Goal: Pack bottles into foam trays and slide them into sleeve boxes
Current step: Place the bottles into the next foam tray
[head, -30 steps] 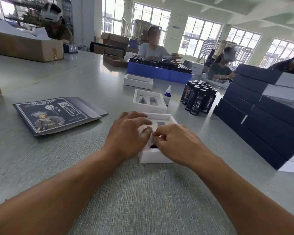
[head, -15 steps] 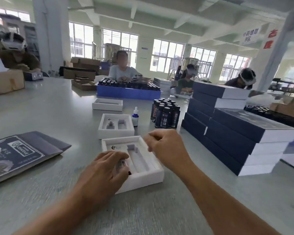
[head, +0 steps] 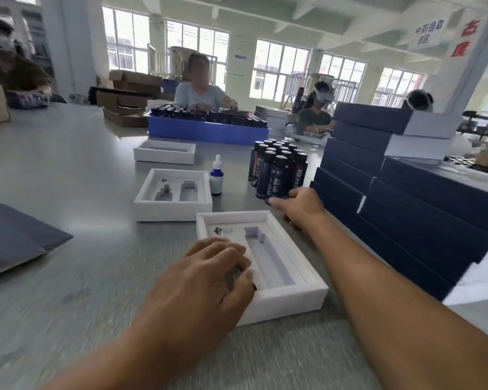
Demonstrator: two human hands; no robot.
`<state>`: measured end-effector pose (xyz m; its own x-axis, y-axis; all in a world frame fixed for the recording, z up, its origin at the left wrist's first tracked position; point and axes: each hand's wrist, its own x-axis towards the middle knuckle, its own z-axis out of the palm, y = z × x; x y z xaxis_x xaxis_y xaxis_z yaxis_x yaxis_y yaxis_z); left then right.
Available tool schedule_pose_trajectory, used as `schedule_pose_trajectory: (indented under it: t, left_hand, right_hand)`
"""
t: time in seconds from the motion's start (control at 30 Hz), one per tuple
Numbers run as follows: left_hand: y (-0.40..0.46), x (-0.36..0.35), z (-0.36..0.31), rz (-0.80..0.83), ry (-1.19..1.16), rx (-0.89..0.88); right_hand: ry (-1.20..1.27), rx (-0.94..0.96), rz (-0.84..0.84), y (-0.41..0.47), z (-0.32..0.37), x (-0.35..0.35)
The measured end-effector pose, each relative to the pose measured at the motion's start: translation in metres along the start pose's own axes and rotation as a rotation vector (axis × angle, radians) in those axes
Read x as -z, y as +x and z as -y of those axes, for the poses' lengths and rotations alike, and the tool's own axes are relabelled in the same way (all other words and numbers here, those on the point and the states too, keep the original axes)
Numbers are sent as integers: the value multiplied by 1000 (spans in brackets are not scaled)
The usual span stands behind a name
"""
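The nearest white foam tray (head: 290, 294) lies in front of me with its right slot bare. My left hand (head: 209, 277) lies flat over the left slot and presses on a dark bottle, of which only a sliver shows under the thumb. My right hand (head: 302, 205) is out at the cluster of upright dark bottles (head: 276, 167). Its thumb and fingers curl round the foot of the front bottle (head: 273, 178), which stands on the table.
Two more foam trays (head: 172, 209) (head: 164, 156) lie beyond, with a small dropper bottle (head: 216, 178) beside them. Stacked navy sleeve boxes (head: 406, 209) wall off the right. A flat printed sleeve (head: 14, 237) lies left. A blue crate of bottles (head: 206, 130) and several seated people are at the back.
My right hand left the tray and reached forward to the bottle cluster. My left hand stayed on the bottle in the left slot. My head lifted and turned right.
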<state>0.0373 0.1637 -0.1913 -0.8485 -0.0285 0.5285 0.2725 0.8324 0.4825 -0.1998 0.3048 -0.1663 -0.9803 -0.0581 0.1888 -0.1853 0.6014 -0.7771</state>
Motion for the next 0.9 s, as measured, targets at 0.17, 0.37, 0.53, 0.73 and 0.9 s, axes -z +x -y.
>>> schedule_pose_trajectory:
  t: [0.17, 0.37, 0.53, 0.73, 0.9]
  left_hand:
    - [2, 1, -2, 1, -49, 22]
    - [2, -1, -1, 3, -36, 37]
    - [2, -2, 0, 24, 29, 26]
    - [1, 0, -5, 82, 105, 33]
    - [-9, 6, -17, 115, 205, 66]
  right_hand:
    - [-192, -39, -29, 29, 7, -14]
    - [-159, -75, -72, 30, 1, -18]
    - [28, -4, -57, -9, 4, 9]
    - [-62, 221, -34, -102, 31, 61]
    - [-470, 391, 65, -164, 37, 60]
